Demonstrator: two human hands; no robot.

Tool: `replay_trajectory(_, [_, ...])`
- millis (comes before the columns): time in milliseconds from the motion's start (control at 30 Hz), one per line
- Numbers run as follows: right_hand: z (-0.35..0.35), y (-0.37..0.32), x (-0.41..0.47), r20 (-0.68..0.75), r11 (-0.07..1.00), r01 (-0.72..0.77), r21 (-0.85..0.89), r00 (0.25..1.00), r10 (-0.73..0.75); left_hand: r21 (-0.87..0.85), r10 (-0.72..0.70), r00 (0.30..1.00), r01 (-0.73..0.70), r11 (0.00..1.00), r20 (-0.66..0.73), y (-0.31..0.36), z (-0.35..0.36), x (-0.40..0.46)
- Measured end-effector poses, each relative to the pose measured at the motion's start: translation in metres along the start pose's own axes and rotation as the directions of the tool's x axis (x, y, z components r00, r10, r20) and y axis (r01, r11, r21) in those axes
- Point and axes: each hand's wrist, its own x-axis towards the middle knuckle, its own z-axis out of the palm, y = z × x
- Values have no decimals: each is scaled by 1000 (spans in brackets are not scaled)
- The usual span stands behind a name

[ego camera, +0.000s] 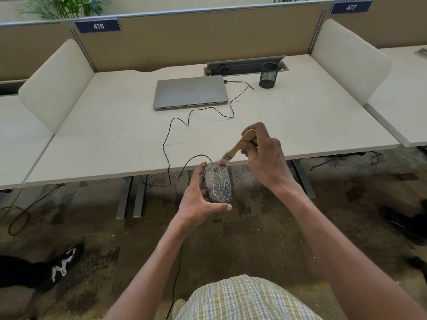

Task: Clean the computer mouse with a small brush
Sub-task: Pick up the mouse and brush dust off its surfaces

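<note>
A dark computer mouse (218,183) speckled with pale dust is held in the air in front of the desk edge. My left hand (197,199) grips it from the left side, thumb under its near end. My right hand (263,155) holds a small brush (238,146) by its wooden handle. The pale bristles touch the far end of the mouse near the wheel. The mouse's black cable (178,125) runs up over the desk to the laptop.
A closed grey laptop (190,92) lies at the back of the white desk (115,135), with a black mesh pen cup (268,75) to its right. Beige dividers stand on both sides. Another person's shoes show on the carpet at left and right.
</note>
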Motion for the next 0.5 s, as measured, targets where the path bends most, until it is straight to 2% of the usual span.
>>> replay_trajectory(200, [0, -2, 2, -4, 1000, 18, 10, 1000, -18, -133, -28, 998, 36, 990, 57, 0, -3, -1])
replay_trajectory(500, [0, 1, 1, 9, 1000, 25, 3, 1000, -25, -153, -61, 990, 80, 985, 130, -5, -8, -1])
